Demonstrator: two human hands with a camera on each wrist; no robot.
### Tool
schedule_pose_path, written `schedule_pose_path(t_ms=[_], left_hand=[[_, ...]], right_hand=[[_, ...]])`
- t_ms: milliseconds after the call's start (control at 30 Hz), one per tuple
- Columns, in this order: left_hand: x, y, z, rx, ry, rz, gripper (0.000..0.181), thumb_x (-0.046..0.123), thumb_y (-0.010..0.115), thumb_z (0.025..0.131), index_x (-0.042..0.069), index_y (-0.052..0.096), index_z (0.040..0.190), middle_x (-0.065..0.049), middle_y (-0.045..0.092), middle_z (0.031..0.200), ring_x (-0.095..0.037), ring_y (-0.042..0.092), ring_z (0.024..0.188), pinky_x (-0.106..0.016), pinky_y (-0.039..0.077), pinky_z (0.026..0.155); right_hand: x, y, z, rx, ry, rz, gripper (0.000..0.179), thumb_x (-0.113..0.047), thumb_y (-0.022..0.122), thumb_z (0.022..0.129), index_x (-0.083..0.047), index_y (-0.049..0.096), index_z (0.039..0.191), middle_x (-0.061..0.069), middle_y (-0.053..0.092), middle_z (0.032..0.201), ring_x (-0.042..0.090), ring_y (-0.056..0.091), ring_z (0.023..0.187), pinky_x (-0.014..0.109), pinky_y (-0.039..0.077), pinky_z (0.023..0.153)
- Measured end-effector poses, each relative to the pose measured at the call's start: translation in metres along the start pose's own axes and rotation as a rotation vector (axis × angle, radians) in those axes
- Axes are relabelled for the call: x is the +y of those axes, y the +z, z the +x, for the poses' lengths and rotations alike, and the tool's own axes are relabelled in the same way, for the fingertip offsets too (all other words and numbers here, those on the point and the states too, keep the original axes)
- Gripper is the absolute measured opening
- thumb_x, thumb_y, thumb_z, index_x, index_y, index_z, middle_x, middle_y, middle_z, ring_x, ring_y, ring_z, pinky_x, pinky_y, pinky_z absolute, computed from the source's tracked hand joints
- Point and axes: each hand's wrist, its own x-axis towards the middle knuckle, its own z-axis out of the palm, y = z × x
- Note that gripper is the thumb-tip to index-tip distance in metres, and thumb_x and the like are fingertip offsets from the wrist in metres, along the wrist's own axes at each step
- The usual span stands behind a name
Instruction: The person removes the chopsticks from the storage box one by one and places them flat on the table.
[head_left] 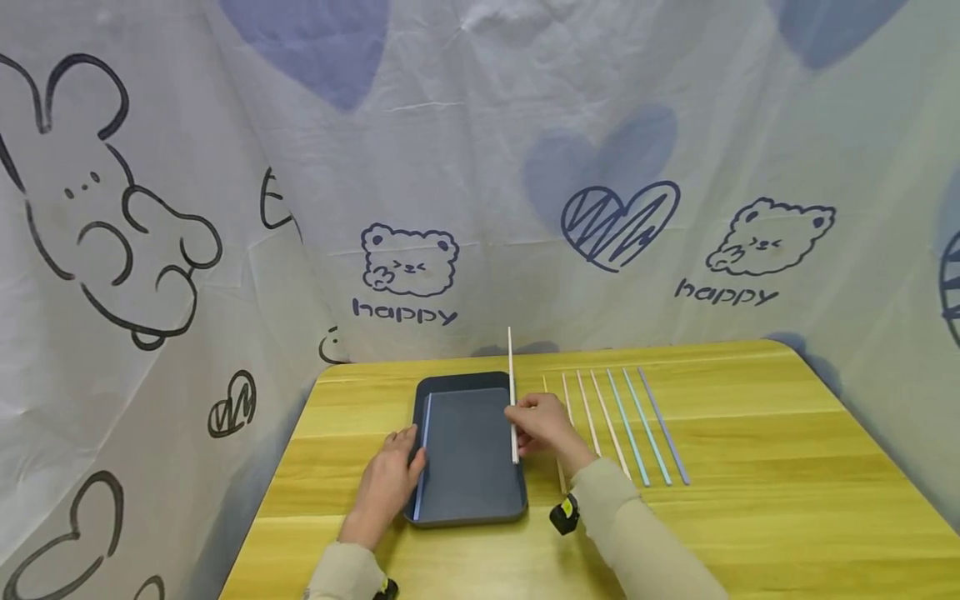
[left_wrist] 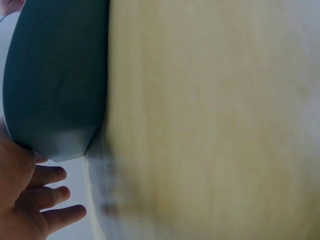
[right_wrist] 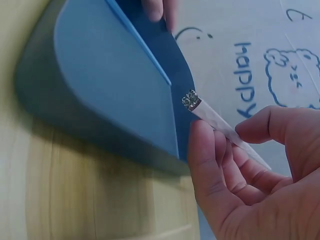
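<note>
My left hand (head_left: 390, 471) rests at the left rim of a dark grey rectangular tray (head_left: 472, 458). Its fingers look straight and spread in the left wrist view, with the thumb hidden behind the tray. Along the tray's left side lies a thin light-blue stick (head_left: 423, 450). Between thumb and fingers, my right hand (head_left: 546, 421) pinches a thin white stick (right_wrist: 215, 119). That stick is raised over the tray's right edge, pointing away from me. Its near end has a silvery, crinkled look in the right wrist view.
Right of the tray, several thin sticks lie in a row: a yellow one (head_left: 561, 477), pale pink ones, light-blue ones and a purple one (head_left: 663, 425) at the far right. A printed cloth (head_left: 495, 183) hangs behind the wooden table (head_left: 765, 467).
</note>
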Motion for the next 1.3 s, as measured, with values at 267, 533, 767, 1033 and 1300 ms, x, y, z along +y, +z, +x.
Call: schedule_pose_path(t_ms=[267,533,767,1033,1300], left_hand=[[0.000,0.000,0.001,-0.010,-0.003,0.001,0.048,0.021,0.068,0.103,-0.007,0.062,0.142,-0.028,0.066,0.139,-0.050,0.061,0.132,-0.059,0.055,0.106],[-0.001,0.001,0.001,-0.011,-0.014,-0.012,0.049,0.022,0.067,0.104,-0.006,0.061,0.143,-0.028,0.066,0.140,-0.049,0.061,0.133,-0.059,0.055,0.107],[-0.002,0.002,0.001,0.001,-0.009,-0.010,0.048,0.022,0.068,0.104,-0.006,0.062,0.143,-0.029,0.066,0.139,-0.050,0.061,0.131,-0.060,0.055,0.106],[0.000,0.002,0.002,0.000,-0.012,-0.002,0.048,0.021,0.068,0.103,-0.005,0.062,0.142,-0.028,0.066,0.139,-0.050,0.061,0.132,-0.060,0.056,0.105],[0.003,0.002,-0.001,-0.005,-0.024,-0.015,0.048,0.021,0.068,0.103,-0.006,0.061,0.142,-0.029,0.066,0.139,-0.050,0.061,0.132,-0.060,0.055,0.105]], right_hand=[[0.009,-0.031,0.002,0.010,0.017,0.011,0.019,-0.016,0.064,0.091,-0.001,0.068,0.102,0.005,0.061,0.068,0.014,0.057,0.052,0.038,0.063,0.054],[0.019,-0.058,0.004,0.031,0.022,-0.006,0.022,-0.017,0.063,0.094,0.000,0.068,0.106,0.004,0.060,0.068,0.014,0.058,0.054,0.040,0.064,0.058],[0.034,-0.089,0.003,0.066,0.032,-0.065,0.028,-0.020,0.064,0.095,0.002,0.068,0.111,0.004,0.061,0.069,0.014,0.060,0.056,0.036,0.064,0.057],[0.057,-0.131,-0.001,0.094,0.066,-0.056,0.034,-0.021,0.063,0.096,0.006,0.065,0.117,0.004,0.061,0.068,0.015,0.061,0.053,0.032,0.062,0.054],[0.067,-0.163,-0.005,0.129,0.090,-0.066,0.035,-0.021,0.062,0.095,0.006,0.063,0.118,0.003,0.062,0.070,0.014,0.061,0.057,0.032,0.062,0.056]])
